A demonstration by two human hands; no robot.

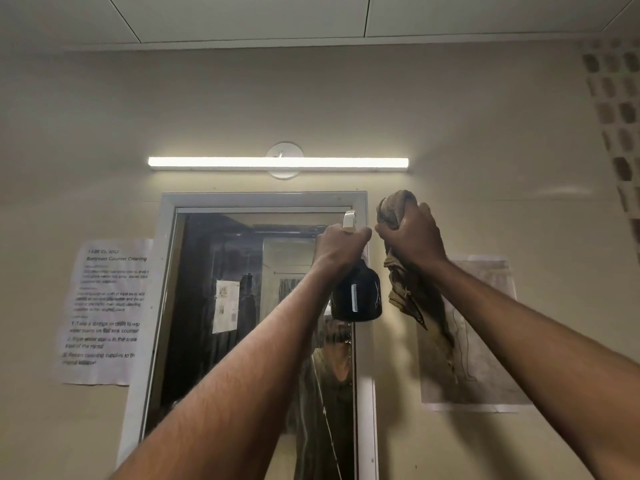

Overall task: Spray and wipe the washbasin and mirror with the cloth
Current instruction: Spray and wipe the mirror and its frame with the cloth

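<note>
Beige wall frames the mirror (242,306) under a strip light (277,162). At its upper right corner the left hand (341,245) grips the spray bottle (356,296), nozzle toward the glass; the right hand (412,237) bunches the cloth (398,282) just beside. Best to mist lightly from the top, then wipe downward before drips run. A notice (107,306) hangs left.

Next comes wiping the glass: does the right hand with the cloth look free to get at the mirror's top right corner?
Probably yes: the right hand grips the cloth beside the mirror, though the spray bottle crowds that corner.
</note>
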